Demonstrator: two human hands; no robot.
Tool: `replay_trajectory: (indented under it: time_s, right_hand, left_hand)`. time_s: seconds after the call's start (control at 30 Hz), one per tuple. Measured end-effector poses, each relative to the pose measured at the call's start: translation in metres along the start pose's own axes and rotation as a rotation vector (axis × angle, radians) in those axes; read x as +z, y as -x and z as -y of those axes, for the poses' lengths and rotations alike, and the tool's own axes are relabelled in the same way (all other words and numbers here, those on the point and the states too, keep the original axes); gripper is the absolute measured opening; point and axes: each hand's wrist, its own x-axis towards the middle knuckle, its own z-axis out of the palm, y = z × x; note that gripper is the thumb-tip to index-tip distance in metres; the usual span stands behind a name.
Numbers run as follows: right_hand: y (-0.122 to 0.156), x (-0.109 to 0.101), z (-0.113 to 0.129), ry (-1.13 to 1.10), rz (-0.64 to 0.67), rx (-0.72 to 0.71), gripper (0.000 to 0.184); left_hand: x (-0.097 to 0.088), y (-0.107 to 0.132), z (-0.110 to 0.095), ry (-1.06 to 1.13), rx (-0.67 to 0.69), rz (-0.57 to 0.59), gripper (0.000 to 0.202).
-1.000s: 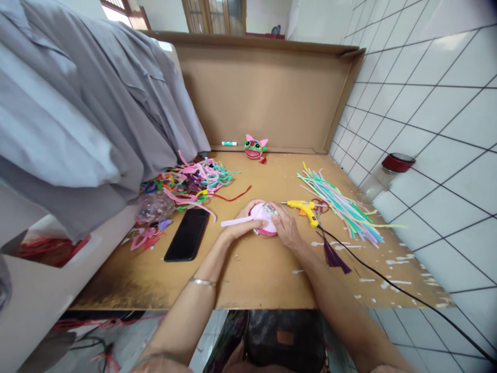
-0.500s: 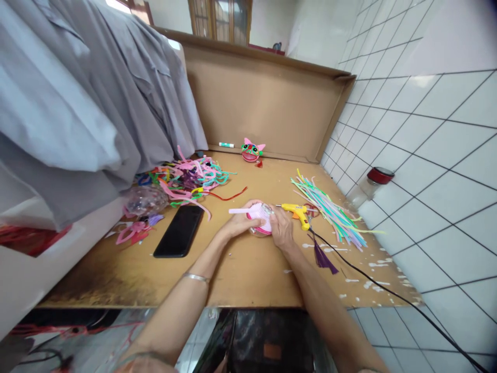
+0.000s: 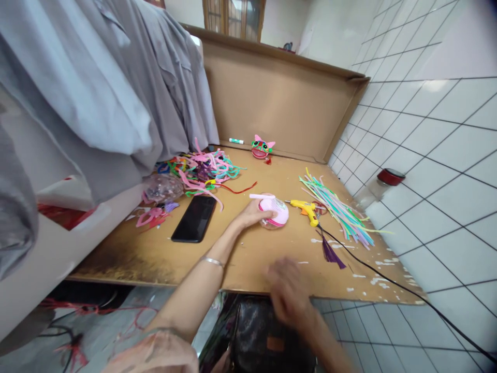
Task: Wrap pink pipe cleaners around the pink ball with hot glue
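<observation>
My left hand [image 3: 254,213] grips a round pink craft piece [image 3: 277,211] from its left side, thumb lying across the top. A pale pink strip [image 3: 262,197] sticks out to the left along its upper edge. Below it, a darker pink rim and a clear part show. Near the table's front edge, my right hand [image 3: 285,285] hangs apart from the piece, above a dark bag [image 3: 256,331]; motion smears its fingers. Just right of the piece lies a yellow glue gun [image 3: 306,210], its nozzle pointing left.
Pipe cleaners [image 3: 337,210] lie in a bundle at right, above a purple tassel [image 3: 331,253]. A black phone [image 3: 194,218] and a tangled pile of pipe cleaners [image 3: 209,168] are at left. A finished-looking animal face [image 3: 262,147] and a glue stick [image 3: 236,141] sit by the cardboard wall [image 3: 272,93].
My right hand has let go of the pink piece and drawn back toward the table's front edge. The left hand keeps its hold. The whole view has shifted slightly.
</observation>
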Motion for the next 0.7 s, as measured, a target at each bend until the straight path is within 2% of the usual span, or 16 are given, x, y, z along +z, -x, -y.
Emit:
replay_trajectory:
  time_s: [0.07,0.13,0.23,0.33,0.43,0.5,0.53,0.63,0.7]
  right_hand:
    - [0.037,0.006,0.031,-0.080,0.157,-0.048,0.034]
    - [0.072,0.020,0.048,0.088,0.166,0.014,0.028]
    - [0.115,0.041,0.049,0.292,0.187,0.136,0.030]
    - [0.134,0.054,0.042,0.380,0.357,0.307,0.044]
    - [0.119,0.056,0.033,0.345,0.603,0.519,0.055]
    - [0.096,0.055,0.026,0.257,0.789,0.658,0.052]
    - [0.084,0.053,0.024,0.178,0.874,0.684,0.049]
    - [0.060,0.051,0.028,0.001,0.977,0.724,0.040]
    - [0.057,0.051,0.041,-0.084,1.018,0.735,0.042]
  left_hand:
    - [0.001,0.000,-0.001,0.014,0.001,-0.005,0.068]
    - [0.002,0.000,-0.002,0.021,0.008,-0.010,0.065]
    - [0.004,0.001,-0.002,0.031,0.000,-0.019,0.064]
    - [0.003,0.001,-0.001,0.013,0.022,-0.024,0.066]
    - [0.001,0.000,0.001,-0.004,0.021,-0.007,0.067]
    - [0.000,-0.001,0.002,-0.001,0.029,0.002,0.069]
    - [-0.001,-0.001,0.001,0.003,0.028,0.002,0.070]
    - [-0.001,-0.001,0.000,-0.008,0.012,-0.026,0.071]
    - [0.000,-0.001,-0.001,-0.007,0.004,-0.033,0.071]
